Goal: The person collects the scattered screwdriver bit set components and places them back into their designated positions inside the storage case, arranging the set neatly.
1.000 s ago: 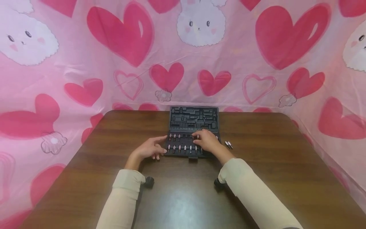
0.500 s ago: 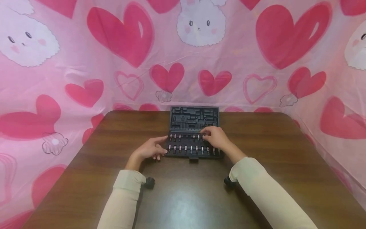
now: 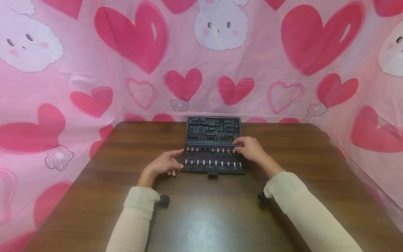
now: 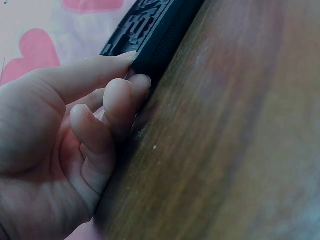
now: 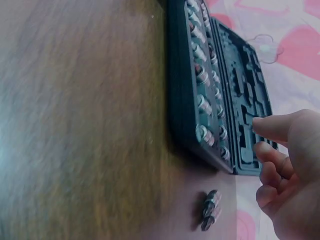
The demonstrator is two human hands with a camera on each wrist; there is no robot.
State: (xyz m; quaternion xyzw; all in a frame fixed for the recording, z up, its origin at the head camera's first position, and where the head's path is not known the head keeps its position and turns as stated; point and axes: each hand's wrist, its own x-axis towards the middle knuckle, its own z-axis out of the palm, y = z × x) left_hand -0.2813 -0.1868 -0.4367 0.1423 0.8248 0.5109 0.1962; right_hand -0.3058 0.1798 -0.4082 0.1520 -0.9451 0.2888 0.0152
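Observation:
An open black socket case [image 3: 204, 156] lies near the table's back, holding two rows of silver bit sockets [image 3: 216, 164]. The back row has a gap left of its middle. My left hand [image 3: 163, 163] touches the case's left side with index finger and thumb extended; in the left wrist view the thumb reaches its edge. Over the right end of the back row is my right hand [image 3: 250, 149], fingertips by the last socket there. In the right wrist view nothing shows between its fingertips. Two loose bit sockets [image 5: 211, 207] lie beside the case, hidden in the head view.
The case lid [image 3: 214, 130], with moulded recesses, leans back toward the pink heart-print cloth [image 3: 207, 108]. The case latch [image 3: 212, 176] sticks out at the front. Brown wooden table [image 3: 201, 213] surrounds the case in front and on both sides.
My right hand has moved right along the back row, from its middle to its right end, uncovering several sockets. My left hand has stayed at the case's left side.

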